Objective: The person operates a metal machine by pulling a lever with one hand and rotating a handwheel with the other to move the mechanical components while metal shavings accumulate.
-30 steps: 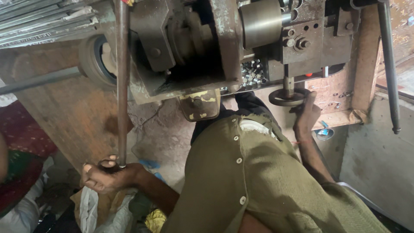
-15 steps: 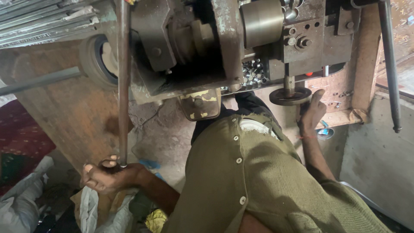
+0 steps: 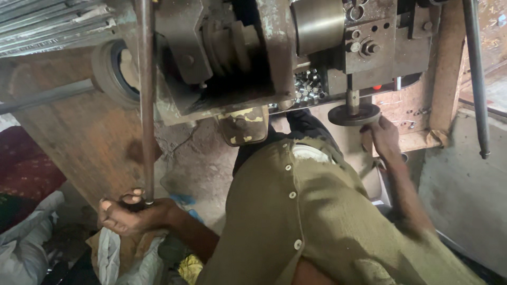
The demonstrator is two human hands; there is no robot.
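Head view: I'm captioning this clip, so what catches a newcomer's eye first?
The heavy grey machine fills the top. The left hand grips the lower end of a long metal lever at lower left; the right hand rests against a dark handwheel beneath the machine at right.

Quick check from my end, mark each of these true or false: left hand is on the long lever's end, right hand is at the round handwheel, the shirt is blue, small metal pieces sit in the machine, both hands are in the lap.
1. The left hand grips the lower end of the lever. True.
2. The right hand is at the handwheel. True.
3. The shirt is blue. False: it is olive green.
4. Small metal pieces lie in the machine. True.
5. Both hands rest in the lap. False: each is out at a control.
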